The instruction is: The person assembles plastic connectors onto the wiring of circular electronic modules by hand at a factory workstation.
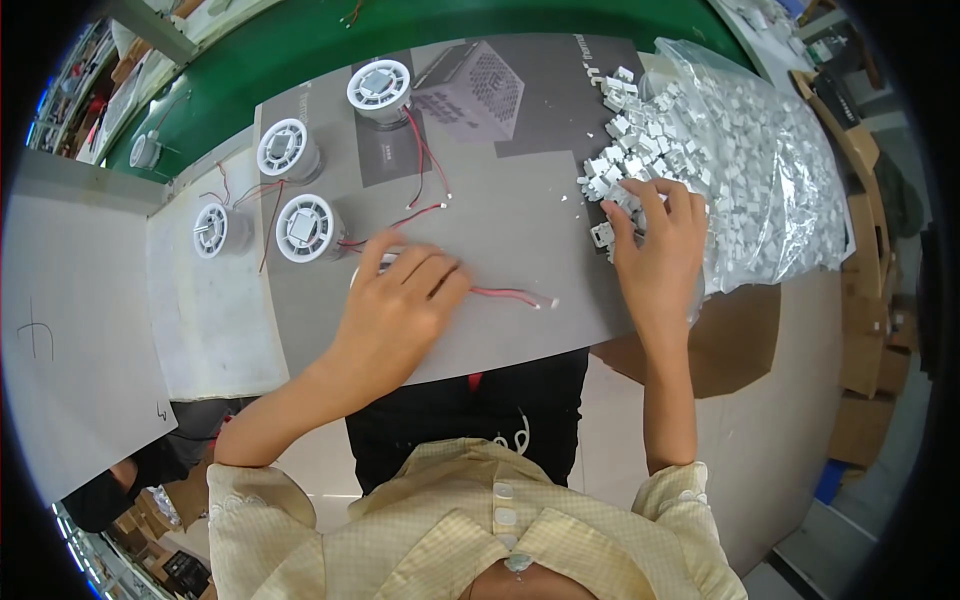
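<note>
My left hand [405, 305], slightly blurred, curls over a white round lamp housing [375, 264], which it mostly hides. Red wires [510, 293] run from under this hand to the right and end in small white tips. At the edge of a heap of small white plastic connectors [655, 140], my right hand [660, 235] has its thumb and index finger around a connector [624, 199]. More white round housings with slotted rims and square centres stand to the left, among them one housing [309, 228] beside my left hand and another [380, 88] farther back.
The connectors spill from a clear plastic bag [780, 180] at the right of the grey printed cardboard sheet [520, 215]. A white board [75, 300] stands at the left. Behind lies a green surface [300, 45]; an open cardboard box [735, 345] sits below the bag.
</note>
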The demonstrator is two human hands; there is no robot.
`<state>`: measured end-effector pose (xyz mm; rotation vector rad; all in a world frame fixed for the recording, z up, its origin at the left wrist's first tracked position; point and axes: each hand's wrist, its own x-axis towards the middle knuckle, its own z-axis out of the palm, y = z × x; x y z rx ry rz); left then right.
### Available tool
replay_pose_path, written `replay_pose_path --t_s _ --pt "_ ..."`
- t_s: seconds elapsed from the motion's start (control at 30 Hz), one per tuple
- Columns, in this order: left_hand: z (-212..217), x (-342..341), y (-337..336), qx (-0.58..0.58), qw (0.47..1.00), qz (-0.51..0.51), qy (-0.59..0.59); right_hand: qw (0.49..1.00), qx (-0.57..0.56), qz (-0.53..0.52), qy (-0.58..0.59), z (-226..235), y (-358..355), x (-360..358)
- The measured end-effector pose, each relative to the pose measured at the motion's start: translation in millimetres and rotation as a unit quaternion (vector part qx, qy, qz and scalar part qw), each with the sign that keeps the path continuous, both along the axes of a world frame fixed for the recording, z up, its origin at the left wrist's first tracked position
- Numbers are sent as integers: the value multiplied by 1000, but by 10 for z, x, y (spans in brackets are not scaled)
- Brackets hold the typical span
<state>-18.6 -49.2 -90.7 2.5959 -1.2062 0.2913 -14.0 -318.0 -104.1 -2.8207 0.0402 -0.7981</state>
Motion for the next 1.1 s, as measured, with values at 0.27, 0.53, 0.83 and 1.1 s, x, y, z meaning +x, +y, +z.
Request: replay_pose_path --t_s 0.27,0.53,0.83,1.1 --pt "82 282 -138 -87 972 -59 211 863 490 106 61 141 155 -154" --pt "120 343 -210 -306 861 66 401 520 808 236 144 -49 217 -186" --pt "106 363 -191 -440 795 30 417 567 780 239 114 -104 401 -124" --pt "102 344 -171 -487 779 13 394 762 585 275 25 23 574 -78"
